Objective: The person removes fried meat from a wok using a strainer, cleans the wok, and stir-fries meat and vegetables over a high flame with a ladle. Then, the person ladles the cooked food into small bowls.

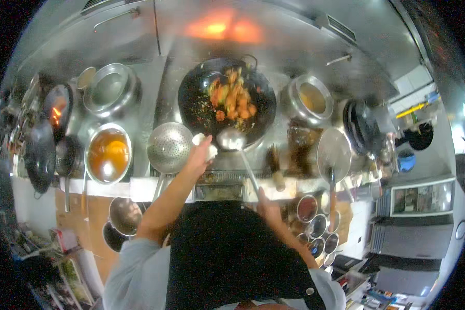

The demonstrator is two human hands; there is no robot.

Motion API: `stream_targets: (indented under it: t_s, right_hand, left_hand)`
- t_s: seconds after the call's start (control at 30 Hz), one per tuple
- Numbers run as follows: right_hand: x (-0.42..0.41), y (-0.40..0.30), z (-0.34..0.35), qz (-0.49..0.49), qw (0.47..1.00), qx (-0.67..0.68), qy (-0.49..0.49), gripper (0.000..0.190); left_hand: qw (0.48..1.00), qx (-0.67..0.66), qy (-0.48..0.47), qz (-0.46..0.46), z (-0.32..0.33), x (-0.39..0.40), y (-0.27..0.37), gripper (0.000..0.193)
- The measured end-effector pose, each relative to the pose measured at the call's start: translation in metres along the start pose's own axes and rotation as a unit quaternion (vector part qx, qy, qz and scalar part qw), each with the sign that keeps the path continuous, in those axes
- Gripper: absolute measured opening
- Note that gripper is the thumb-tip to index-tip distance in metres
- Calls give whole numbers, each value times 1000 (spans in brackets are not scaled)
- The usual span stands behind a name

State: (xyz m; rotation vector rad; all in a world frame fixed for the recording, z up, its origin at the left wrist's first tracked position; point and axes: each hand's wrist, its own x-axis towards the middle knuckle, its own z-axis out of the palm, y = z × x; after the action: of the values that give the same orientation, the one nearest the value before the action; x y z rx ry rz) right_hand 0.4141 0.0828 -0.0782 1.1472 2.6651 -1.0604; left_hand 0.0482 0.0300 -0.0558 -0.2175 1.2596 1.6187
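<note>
A dark wok sits in the middle of the range, with orange-brown food pieces bunched in it, some blurred as if in motion. My left hand is at the wok's near edge, closed on a white cloth. My right hand grips the handle of a metal ladle, whose bowl lies over the near rim of the wok. A perforated metal strainer rests just left of my left hand.
A bowl of orange-brown liquid and a metal pot stand at left. Right of the wok are another metal pot, a brush and a round mesh skimmer. Several seasoning containers are at lower right. Flames glow behind the wok.
</note>
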Motion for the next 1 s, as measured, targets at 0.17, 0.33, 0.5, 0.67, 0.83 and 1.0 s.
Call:
stream_targets:
  t_s: [0.17, 0.33, 0.5, 0.67, 0.83, 1.0]
  right_hand:
    - [64, -41, -47, -135, 989, -11, 55, 71]
    - [95, -114, -84, 92, 996, 4, 4, 66]
    - [8, -115, -90, -45, 979, 200, 7, 66]
    - [2, -115, -111, 130, 910, 327, -218, 65]
    - [76, -96, -77, -4, 998, -40, 58, 69]
    - [16, -92, -54, -150, 974, 121, 120, 68]
  left_hand:
    - [996, 73, -47, 33, -29, 56, -21, 11]
    - [988, 22, 12, 154, -48, -24, -42, 7]
    - [993, 51, 71, 82, -47, -96, -29, 9]
    - [999, 24, -39, 24, -17, -11, 6, 15]
    - [952, 125, -71, 271, -89, 24, -73, 13]
    - [994, 86, 34, 54, -99, -72, -61, 19]
